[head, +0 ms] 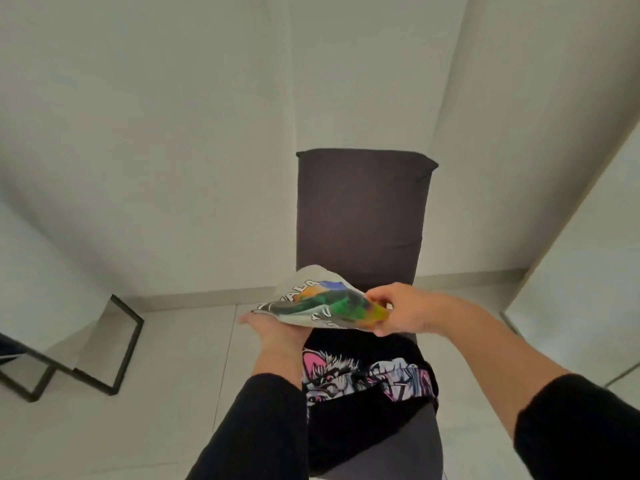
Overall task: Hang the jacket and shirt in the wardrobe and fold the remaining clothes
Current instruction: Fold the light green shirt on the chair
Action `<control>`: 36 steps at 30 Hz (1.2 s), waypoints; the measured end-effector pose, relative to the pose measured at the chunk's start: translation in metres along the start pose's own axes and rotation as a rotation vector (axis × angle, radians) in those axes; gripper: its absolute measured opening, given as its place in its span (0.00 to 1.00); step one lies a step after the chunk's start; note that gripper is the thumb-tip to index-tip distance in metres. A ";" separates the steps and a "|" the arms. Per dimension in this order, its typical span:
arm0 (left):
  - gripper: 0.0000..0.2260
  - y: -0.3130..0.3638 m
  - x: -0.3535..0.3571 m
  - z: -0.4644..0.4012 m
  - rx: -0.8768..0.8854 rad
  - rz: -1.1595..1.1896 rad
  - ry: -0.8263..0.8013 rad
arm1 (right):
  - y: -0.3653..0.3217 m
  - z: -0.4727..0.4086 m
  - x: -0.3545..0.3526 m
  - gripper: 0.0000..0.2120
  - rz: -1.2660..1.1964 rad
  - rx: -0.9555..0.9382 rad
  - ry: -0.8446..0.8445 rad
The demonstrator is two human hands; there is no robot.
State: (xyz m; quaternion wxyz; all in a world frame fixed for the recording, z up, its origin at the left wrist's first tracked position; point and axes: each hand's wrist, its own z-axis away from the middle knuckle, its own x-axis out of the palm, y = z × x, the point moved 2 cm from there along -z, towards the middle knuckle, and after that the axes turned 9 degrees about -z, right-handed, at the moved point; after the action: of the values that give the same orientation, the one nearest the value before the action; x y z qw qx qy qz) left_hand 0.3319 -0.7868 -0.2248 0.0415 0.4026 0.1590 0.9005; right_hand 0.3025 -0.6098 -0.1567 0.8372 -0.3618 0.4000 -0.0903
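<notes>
A folded white T-shirt (318,301) with a green, orange and blue print is held above the seat of a dark chair (362,216). My left hand (273,332) lies flat beneath it, palm up, carrying it. My right hand (394,311) pinches the shirt's right edge between thumb and fingers. Below, a black garment (363,379) with a pink and white cartoon print lies crumpled on the chair seat.
The chair stands against a white wall. A black metal frame (114,344) of a table or stand sits on the pale tiled floor at left. A white panel (581,271), perhaps a wardrobe door, runs along the right.
</notes>
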 end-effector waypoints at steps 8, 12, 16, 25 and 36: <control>0.28 -0.077 0.124 0.085 0.165 -0.322 -0.080 | 0.069 0.083 -0.026 0.11 -1.735 0.299 0.395; 0.30 -0.142 0.156 0.121 0.193 -0.623 -0.035 | 0.096 0.129 -0.061 0.19 -1.751 0.418 0.492; 0.30 -0.208 0.186 0.155 0.006 -0.401 -0.237 | 0.138 0.205 -0.103 0.13 -1.701 0.406 0.626; 0.30 -0.389 0.190 0.249 -0.485 -0.371 -0.664 | 0.251 0.444 -0.158 0.30 -1.182 0.166 1.542; 0.19 -0.605 0.163 0.338 -0.878 -0.752 -0.651 | 0.377 0.628 -0.124 0.22 -1.144 0.491 1.949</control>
State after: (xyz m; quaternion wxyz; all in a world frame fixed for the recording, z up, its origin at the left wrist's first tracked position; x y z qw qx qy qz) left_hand 0.4397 -0.0955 -0.0913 0.5592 0.5168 -0.1139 0.6382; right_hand 0.6296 0.0521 -0.0744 0.0582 -0.0944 0.6254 -0.7724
